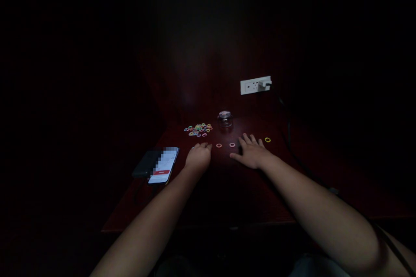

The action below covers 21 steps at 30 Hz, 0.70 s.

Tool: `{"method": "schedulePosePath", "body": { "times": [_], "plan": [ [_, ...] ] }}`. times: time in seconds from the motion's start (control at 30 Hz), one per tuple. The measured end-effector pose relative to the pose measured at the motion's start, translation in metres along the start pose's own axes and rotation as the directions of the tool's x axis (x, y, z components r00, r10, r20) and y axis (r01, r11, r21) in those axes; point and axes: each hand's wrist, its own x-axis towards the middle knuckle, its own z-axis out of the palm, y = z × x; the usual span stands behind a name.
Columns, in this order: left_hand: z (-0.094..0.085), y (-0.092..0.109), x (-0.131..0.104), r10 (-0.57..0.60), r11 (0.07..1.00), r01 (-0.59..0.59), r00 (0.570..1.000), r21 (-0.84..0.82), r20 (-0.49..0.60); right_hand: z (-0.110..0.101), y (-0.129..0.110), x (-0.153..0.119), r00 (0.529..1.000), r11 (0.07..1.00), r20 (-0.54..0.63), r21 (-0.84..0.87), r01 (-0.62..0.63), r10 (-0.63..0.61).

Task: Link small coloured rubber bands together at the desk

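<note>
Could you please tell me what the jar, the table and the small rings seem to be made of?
Jar: likely clear glass, possibly plastic, being transparent and glossy.
Table: perhaps varnished wood, given its faint reddish sheen.
Rings: matte, showing no shine; fabric or rubber, too small to tell.

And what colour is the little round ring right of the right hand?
Yellow; that little round ring shows best in the head view.
</note>
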Motion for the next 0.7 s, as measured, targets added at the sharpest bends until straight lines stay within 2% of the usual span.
{"method": "schedulePosePath", "body": {
  "times": [0.1,0.23,0.37,0.47,0.6,0.7],
  "plan": [
    [0.001,0.004,-0.001,0.007,1.0,-0.007,0.999,0.004,0.034,0.002,-0.007,-0.003,0.992,0.993,0.023,-0.003,0.121,-0.121],
    [0.002,0.004,0.001,0.027,1.0,-0.027,0.999,-0.005,0.037,0.004,-0.009,-0.005,0.99,0.992,0.07,-0.029,0.122,-0.119],
    [0.001,0.005,0.002,-0.009,1.0,0.009,1.0,-0.004,-0.005,0.004,-0.007,-0.005,0.989,0.989,0.047,-0.044,0.144,-0.142],
    [-0.001,0.007,0.002,-0.043,0.999,0.043,0.999,0.008,0.009,0.006,-0.01,-0.006,0.982,0.981,0.022,-0.046,0.187,-0.186],
    [-0.003,0.006,0.001,-0.048,0.999,0.046,0.997,0.027,0.066,0.011,-0.02,-0.003,0.942,0.942,-0.026,-0.011,0.336,-0.336],
    [-0.004,0.004,0.0,-0.051,0.998,0.048,0.996,0.036,0.071,0.014,-0.027,0.003,0.912,0.913,-0.049,0.016,0.408,-0.407]
  ]
}}
